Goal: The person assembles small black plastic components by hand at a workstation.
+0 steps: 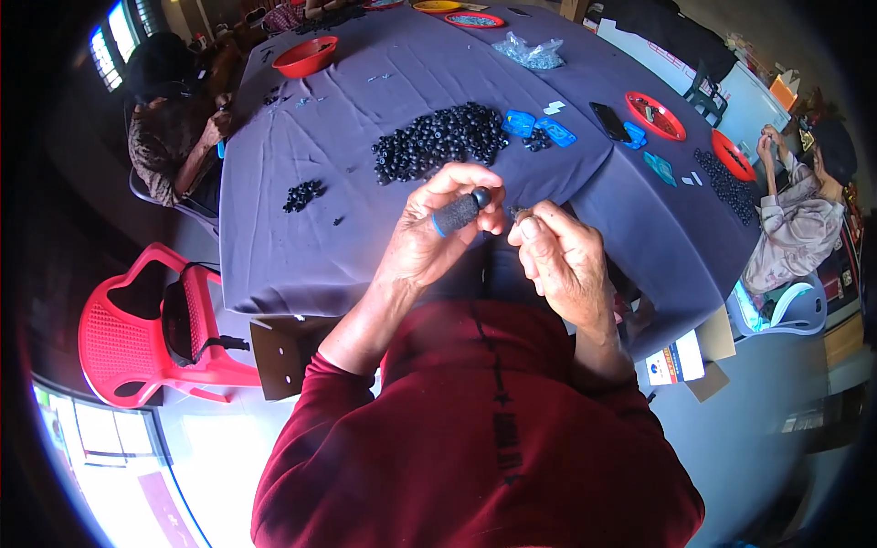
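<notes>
Above the near edge of the table, my left hand (416, 239) pinches a small round black piece (481, 195) between thumb and fingers. A dark finger sleeve (454, 216) with a blue rim covers that thumb. My right hand (571, 265) is closed just to the right, its thumb and fingertips pressed around a tiny dark bit (519, 215) whose kind I cannot make out. A small gap separates the two hands. Beyond them lies a large heap of shiny black round pieces (434, 142). To its left sits a smaller pile of black pieces (303, 194).
A grey cloth covers the table (338, 247). On it are blue plastic pieces (554, 131), a phone (609, 121), a clear bag (530, 52) and red trays (306, 57). One person (174, 128) sits left, another (804, 210) right. A red chair (146, 338) stands at left.
</notes>
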The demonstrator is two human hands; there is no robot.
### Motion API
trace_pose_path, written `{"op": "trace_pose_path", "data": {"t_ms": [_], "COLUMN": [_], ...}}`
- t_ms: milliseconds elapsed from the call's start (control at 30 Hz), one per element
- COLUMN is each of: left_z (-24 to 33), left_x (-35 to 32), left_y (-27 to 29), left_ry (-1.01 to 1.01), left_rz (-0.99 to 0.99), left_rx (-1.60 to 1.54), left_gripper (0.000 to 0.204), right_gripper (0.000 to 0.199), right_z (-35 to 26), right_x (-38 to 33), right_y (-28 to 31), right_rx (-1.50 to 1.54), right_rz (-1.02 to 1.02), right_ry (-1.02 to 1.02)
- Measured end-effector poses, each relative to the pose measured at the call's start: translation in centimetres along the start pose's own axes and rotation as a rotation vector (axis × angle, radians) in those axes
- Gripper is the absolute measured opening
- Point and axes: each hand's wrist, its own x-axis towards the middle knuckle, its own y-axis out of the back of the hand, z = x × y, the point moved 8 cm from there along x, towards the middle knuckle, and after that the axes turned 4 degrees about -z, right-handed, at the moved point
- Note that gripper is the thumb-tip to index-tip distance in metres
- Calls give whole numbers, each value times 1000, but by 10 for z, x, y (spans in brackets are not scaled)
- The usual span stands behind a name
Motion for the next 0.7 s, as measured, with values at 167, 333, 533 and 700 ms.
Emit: {"op": "trace_pose_path", "data": {"t_ms": [167, 333, 533, 700], "left_z": [-18, -18, -15, -13], "left_x": [-3, -1, -2, -4], "left_y": [5, -4, -3, 1], "left_ry": [132, 108, 92, 83], "left_rz": [47, 37, 44, 39], "left_rx": [31, 56, 127, 258], "left_gripper": [30, 29, 26, 25], "right_gripper": [26, 26, 26, 26], "right_z": [-6, -7, -7, -7], "right_x": [1, 2, 2, 2], "right_y": [1, 5, 4, 4], "right_rx": [-46, -121, -140, -172], "right_rz": [33, 46, 48, 50], "right_ry": [59, 74, 55, 65]}}
